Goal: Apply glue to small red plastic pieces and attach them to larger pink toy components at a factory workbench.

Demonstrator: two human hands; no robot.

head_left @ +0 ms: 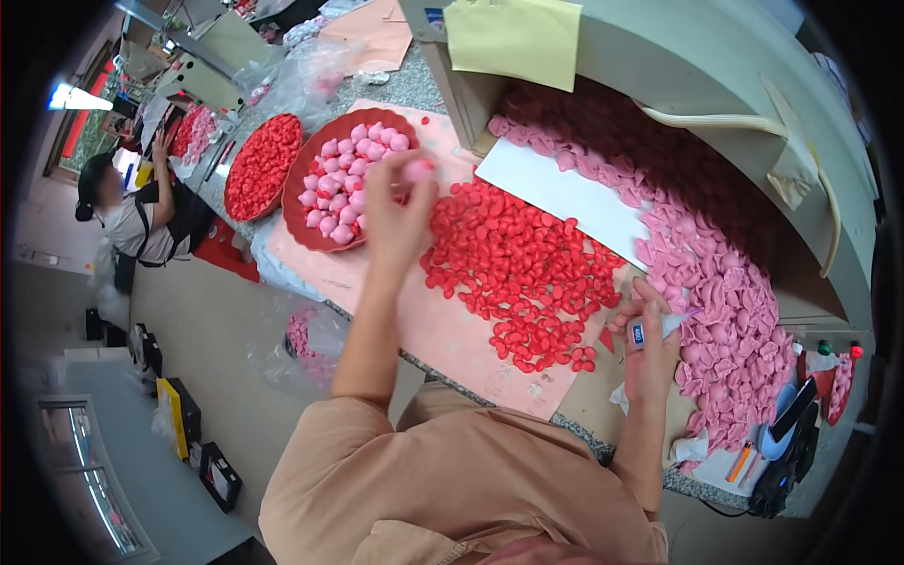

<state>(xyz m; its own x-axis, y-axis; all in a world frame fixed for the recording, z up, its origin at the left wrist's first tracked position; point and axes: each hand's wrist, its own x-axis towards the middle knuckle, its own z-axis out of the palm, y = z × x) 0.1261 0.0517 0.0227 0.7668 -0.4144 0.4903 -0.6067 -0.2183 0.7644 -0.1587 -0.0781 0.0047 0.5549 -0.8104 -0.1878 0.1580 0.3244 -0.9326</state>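
Note:
My left hand (395,202) is raised beside a scalloped red-brown bowl (297,224), its fingers pinching a small round pink-and-red piece (419,169), slightly blurred. Similar pink balls with red parts (344,179) fill that bowl. In my right hand (650,363) is a small glue bottle (652,330) with a blue-and-white label, its pale nozzle pointing away to the right. Between my hands a broad heap of small glossy red pieces (527,268) covers pink paper. Thin, curled pink pieces (730,320) are piled just right of the glue bottle.
Left of the bowl stands another bowl of red pieces (264,165). A white board (565,200) lies before a grey machine housing (697,56) arching over the pink pile. Pens (741,461) and a black cabled device (786,471) lie at right. Another person (151,212) works farther left.

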